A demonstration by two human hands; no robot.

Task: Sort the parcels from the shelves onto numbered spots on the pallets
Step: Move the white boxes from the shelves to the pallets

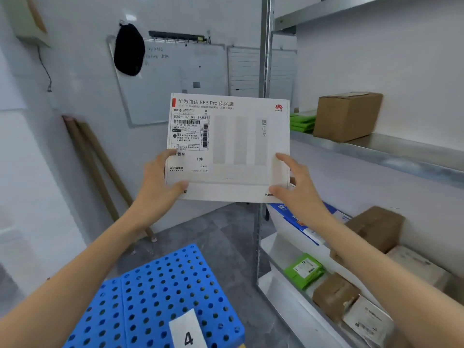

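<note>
**A:** The white parcel (241, 146) is held up in mid-air, face to the camera, with the shipping label (189, 131) on its left half.

**B:** Both hands are on it. The left hand (158, 184) pinches the lower left corner, thumb flat on the front, other fingers hidden behind.

**A:** The right hand (298, 192) grips the lower right edge, thumb and one finger spread on the face.

**B:** Below is a blue pallet (155, 285) with a card marked 4 (187, 332). To the right, metal shelves (376, 151) carry a brown carton (346, 116) and green packets (303, 271).

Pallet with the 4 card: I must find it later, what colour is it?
The pallet is blue, dotted with round holes; head view.
</note>
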